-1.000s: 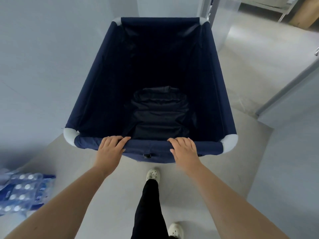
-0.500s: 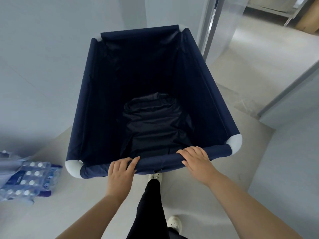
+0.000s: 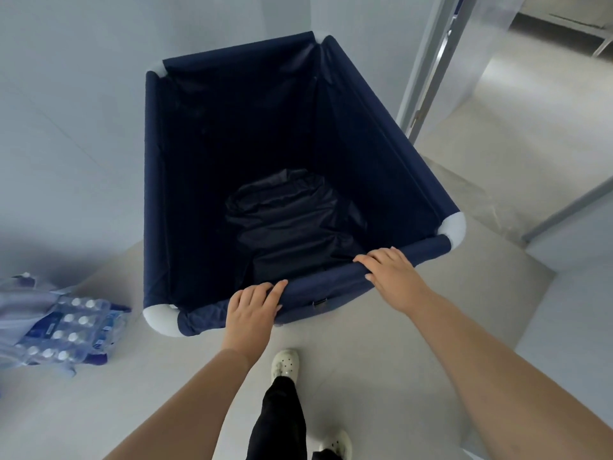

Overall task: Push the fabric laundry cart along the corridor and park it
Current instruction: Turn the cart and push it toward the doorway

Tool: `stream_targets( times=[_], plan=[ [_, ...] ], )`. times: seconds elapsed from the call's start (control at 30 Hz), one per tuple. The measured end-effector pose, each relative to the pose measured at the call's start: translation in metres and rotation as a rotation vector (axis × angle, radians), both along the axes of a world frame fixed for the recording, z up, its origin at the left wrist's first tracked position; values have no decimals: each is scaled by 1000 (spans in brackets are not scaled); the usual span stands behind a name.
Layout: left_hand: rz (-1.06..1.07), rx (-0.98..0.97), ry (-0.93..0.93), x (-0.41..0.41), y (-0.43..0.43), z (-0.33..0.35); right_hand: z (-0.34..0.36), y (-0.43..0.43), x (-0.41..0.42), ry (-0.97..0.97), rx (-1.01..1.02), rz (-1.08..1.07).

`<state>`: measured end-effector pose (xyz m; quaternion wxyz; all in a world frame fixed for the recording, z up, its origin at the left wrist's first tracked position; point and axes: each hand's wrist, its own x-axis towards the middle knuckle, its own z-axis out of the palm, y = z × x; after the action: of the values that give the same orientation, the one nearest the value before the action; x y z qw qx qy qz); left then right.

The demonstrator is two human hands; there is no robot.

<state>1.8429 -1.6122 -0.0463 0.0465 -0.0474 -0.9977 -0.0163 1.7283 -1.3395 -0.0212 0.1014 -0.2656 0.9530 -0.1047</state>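
Observation:
The navy fabric laundry cart with white corner pieces stands in front of me, its far end close to the pale wall on the left. A crumpled dark cloth lies on its bottom. My left hand grips the near top rail left of its middle, fingers curled over the fabric. My right hand rests on the same rail further right, fingers over the edge. The cart sits turned, its near right corner higher in view than its near left corner.
A shrink-wrapped pack of water bottles lies on the floor at the left, close to the cart's near left corner. A metal door frame rises at the cart's far right, with open floor beyond. A grey wall stands at the right.
The cart has swung counter-clockwise, its far end moving left toward the wall. Both hands stayed on the near rail. The bottle pack now sits closer to the cart.

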Motion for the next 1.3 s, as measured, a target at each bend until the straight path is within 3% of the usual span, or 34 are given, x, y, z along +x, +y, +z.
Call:
stream_targets(
  times=[0.3,0.63,1.1,1.3],
  plan=[
    [2,-52,-22,-103,-74,0,-8,-67,-87,2,-18,-40],
    [-146,-54,24,-240,-151,1,-6,-134,-188,2,22,-157],
    [-311,-44,14,-347,-227,7,-13,-213,-212,51,-38,-388],
    [-222,12,-73,-370,-229,15,-19,-231,-221,67,-65,-417]
  ],
)
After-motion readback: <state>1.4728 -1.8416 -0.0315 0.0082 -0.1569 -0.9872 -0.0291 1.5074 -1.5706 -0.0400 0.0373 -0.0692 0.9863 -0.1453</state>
